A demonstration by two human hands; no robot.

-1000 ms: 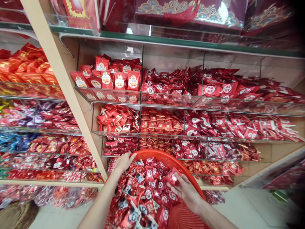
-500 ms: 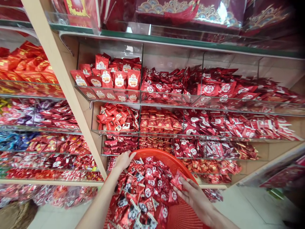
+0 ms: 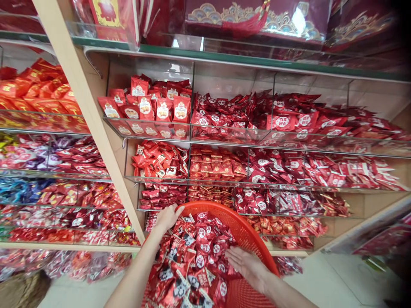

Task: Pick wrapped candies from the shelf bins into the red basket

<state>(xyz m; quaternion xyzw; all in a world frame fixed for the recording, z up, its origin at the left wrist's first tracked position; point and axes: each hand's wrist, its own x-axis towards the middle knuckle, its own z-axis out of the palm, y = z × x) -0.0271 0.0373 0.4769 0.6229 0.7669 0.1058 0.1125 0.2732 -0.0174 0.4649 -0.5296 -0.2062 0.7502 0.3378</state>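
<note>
An orange-red plastic basket [image 3: 253, 239] sits low in the middle of the head view, heaped with small red wrapped candies [image 3: 195, 261]. My left hand [image 3: 167, 217] grips the basket's far left rim, fingers curled over the edge. My right hand [image 3: 245, 264] lies palm down among the candies at the right side of the heap, fingers stretched out and slightly apart, with nothing visibly held. Both forearms reach up from the bottom of the picture.
Clear acrylic shelf bins [image 3: 224, 137] full of red packets fill the wall ahead in several tiers. A slanted wooden post [image 3: 86, 111] divides them from more bins [image 3: 48, 162] at left. Red gift boxes [image 3: 231, 17] stand on the top shelf. Pale floor [image 3: 340, 278] shows at lower right.
My right hand held a red candy packet above the heap's right side; now it has dropped flat onto the candies with no packet in its fingers. The left hand stayed on the rim.
</note>
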